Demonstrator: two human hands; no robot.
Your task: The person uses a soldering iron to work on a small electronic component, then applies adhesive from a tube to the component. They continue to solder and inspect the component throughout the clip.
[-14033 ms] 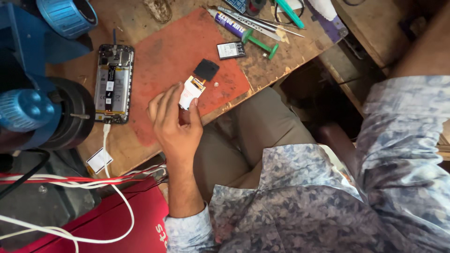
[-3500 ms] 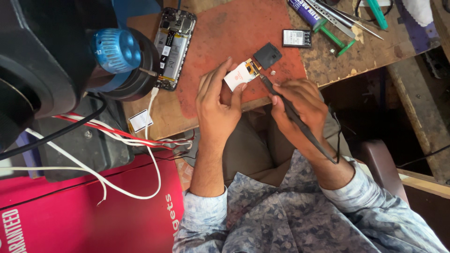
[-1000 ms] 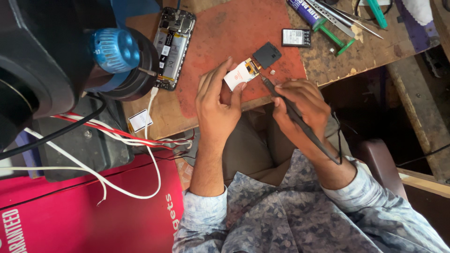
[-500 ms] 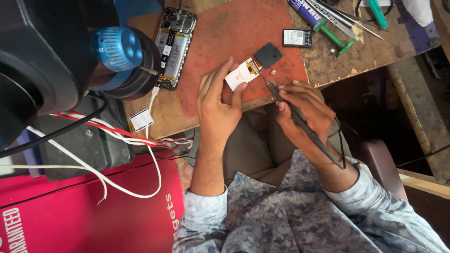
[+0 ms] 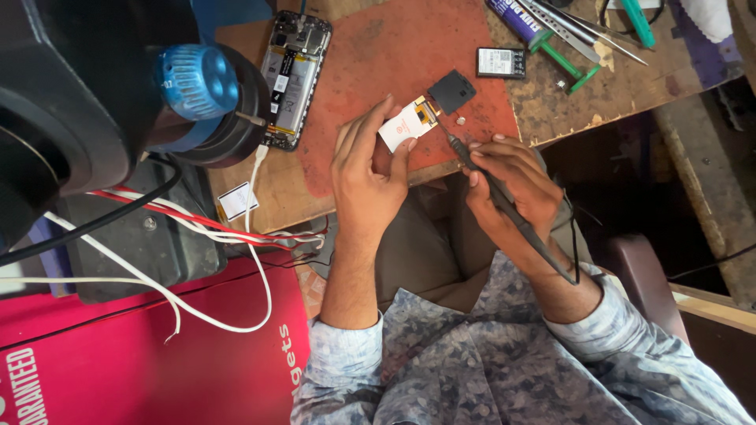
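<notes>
At the far left a bulky black device with a ribbed blue round knob (image 5: 194, 81) stands over the scarred wooden surface (image 5: 551, 118), red and white wires (image 5: 197, 228) trailing below it. Just right of the knob lies an opened black smartphone with its inner boards bare (image 5: 289, 79), its edge on a worn red rectangular mat (image 5: 394, 55). The left hand (image 5: 370, 177) has its grip clamped on a small white rectangular module with a gold flex tail and a black square part at its far end (image 5: 411, 124), thumb on its near edge, fingers along its left side, holding it low over the mat near the front edge of the surface. Just to the right, the right hand (image 5: 512, 185) is closed pen-fashion round a slim black corded soldering iron (image 5: 504, 201); its tip sits near the module's right end, close beside but apart. Beyond lie a small black battery (image 5: 502, 61), a green-handled screwdriver (image 5: 563, 59) and metal tweezers (image 5: 583, 31).
</notes>
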